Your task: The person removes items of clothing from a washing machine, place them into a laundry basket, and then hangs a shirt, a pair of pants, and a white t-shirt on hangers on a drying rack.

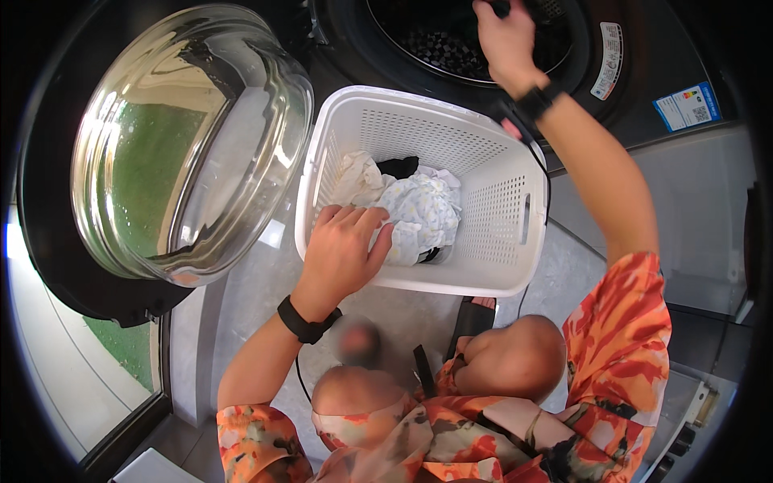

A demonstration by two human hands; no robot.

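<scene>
A white perforated plastic laundry basket (416, 284) stands in front of me, with light patterned cloth (416, 205), a cream cloth (357, 178) and a black cloth (398, 166) in its left part. My left hand (345, 250) is over the basket's near left corner, fingers slightly bent and reaching inside; whether it grips the rim or cloth is not clear. My right hand (507, 39) is up at the opening of the washing machine drum (444, 54), fingers bent around something dark that I cannot make out. Black bands are on both wrists.
The round glass washing machine door (193, 145) stands wide to the left, close beside the basket. A dark machine front (640, 66) with stickers spans the top right. My knees (513, 362) are just below the basket. A light cabinet (664, 199) is at the right.
</scene>
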